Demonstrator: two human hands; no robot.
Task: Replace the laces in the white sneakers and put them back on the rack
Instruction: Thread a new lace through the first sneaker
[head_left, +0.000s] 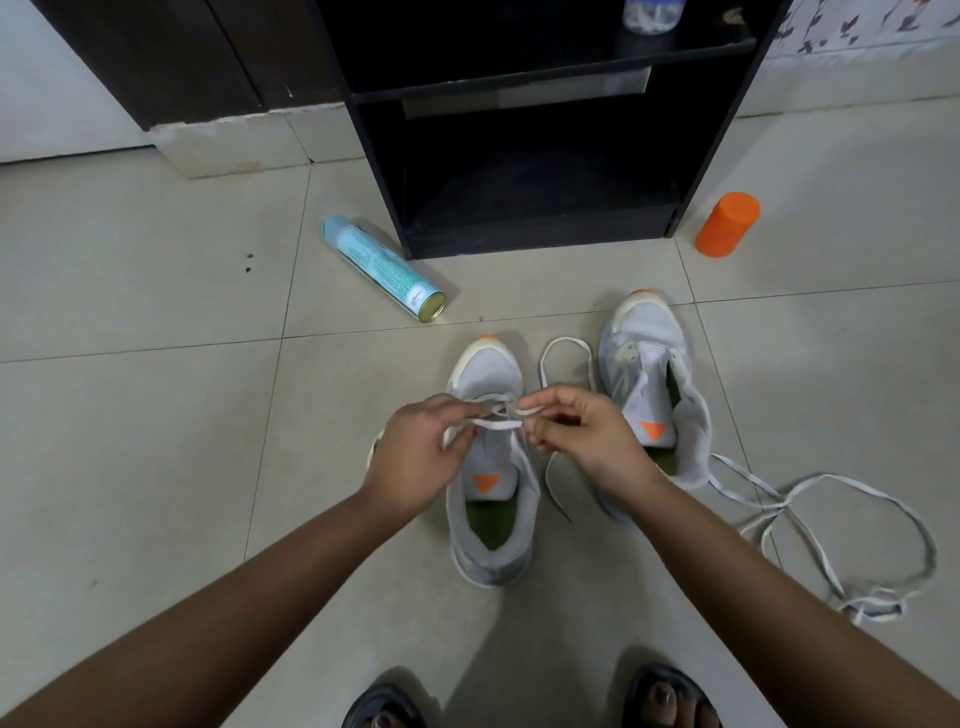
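Two white sneakers with orange toe tips stand on the tiled floor. The left sneaker (491, 514) sits under my hands, with a white lace (563, 345) threaded near its toe and looping out to the right. My left hand (415, 452) pinches one strand of that lace. My right hand (582, 434) pinches the other strand just beside it, over the eyelets. The right sneaker (647, 364) stands apart with its tongue pulled up. A second loose lace (852, 525) lies tangled on the floor to its right.
The black shoe rack (540, 228) stands straight ahead, its bottom shelf open. A light blue spray can (382, 265) lies on its side left of the rack. An orange cylinder (727, 223) stands at the rack's right. My sandalled feet (670, 696) show at the bottom edge.
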